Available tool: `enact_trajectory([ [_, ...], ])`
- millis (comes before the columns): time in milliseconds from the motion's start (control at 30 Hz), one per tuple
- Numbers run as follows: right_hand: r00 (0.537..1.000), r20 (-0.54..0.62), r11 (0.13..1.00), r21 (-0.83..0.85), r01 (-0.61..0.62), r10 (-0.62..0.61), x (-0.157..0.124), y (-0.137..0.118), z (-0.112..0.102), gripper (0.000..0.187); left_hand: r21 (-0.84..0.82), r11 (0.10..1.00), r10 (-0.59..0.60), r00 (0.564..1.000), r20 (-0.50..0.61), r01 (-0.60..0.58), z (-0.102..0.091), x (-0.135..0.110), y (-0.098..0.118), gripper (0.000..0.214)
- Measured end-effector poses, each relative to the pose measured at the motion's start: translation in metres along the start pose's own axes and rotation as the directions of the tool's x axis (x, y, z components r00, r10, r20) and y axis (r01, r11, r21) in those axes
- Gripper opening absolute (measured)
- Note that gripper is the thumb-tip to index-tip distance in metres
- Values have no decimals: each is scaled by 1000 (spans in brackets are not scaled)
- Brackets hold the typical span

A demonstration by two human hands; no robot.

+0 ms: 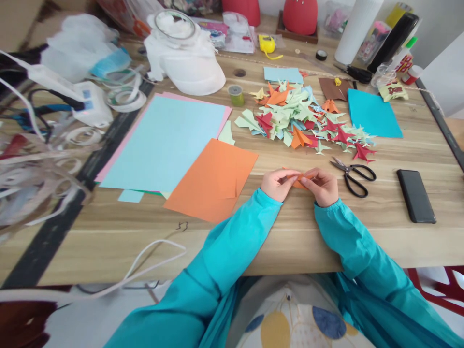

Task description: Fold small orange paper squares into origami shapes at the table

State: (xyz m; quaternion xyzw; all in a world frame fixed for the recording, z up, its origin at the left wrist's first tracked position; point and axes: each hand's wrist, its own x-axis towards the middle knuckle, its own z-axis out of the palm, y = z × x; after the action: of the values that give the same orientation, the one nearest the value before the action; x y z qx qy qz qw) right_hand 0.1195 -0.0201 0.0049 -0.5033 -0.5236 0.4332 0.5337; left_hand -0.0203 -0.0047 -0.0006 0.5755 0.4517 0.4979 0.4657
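Both my hands pinch a small piece of folded orange paper (299, 182) just above the table. My left hand (276, 184) grips its left side between thumb and fingers, and my right hand (322, 186) grips the right side. The fingers cover much of the paper, so its exact folds are hidden. Larger orange sheets (212, 179) lie to the left of my left hand. Black-handled scissors (352, 175) rest a little to the right of my right hand, blades partly apart. Beyond the hands spreads a heap of folded paper pieces (295, 113) in green, orange, red and blue.
Light blue paper (170, 140) on pink sheets lies left. A black phone (415, 195) is at the right, with a teal paper stack (375, 113) behind it. Cables and tape rolls (126, 94) crowd the far left. A yellow tape measure (267, 43) sits at the back.
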Motion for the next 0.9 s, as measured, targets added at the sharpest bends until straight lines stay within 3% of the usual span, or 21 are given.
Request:
enact_trajectory([
  [100,998,-25,998,15,-66,66,0,-1,0,23,36,997,73,997,4,-73,2,-2,-1,13],
  [333,985,-38,971,176,-161,170,1,0,0,27,7,999,52,998,-28,-52,5,-3,-2,15],
  [600,990,-84,988,109,-106,116,2,-3,1,30,-4,1000,8,1000,7,-8,3,-4,7,12],
  [767,989,-108,993,73,-89,97,2,0,1,31,-11,999,43,999,-30,-43,6,-4,3,13],
  [900,990,-105,994,59,-87,93,2,2,1,32,-1,1000,-5,999,-33,5,8,-5,3,19],
])
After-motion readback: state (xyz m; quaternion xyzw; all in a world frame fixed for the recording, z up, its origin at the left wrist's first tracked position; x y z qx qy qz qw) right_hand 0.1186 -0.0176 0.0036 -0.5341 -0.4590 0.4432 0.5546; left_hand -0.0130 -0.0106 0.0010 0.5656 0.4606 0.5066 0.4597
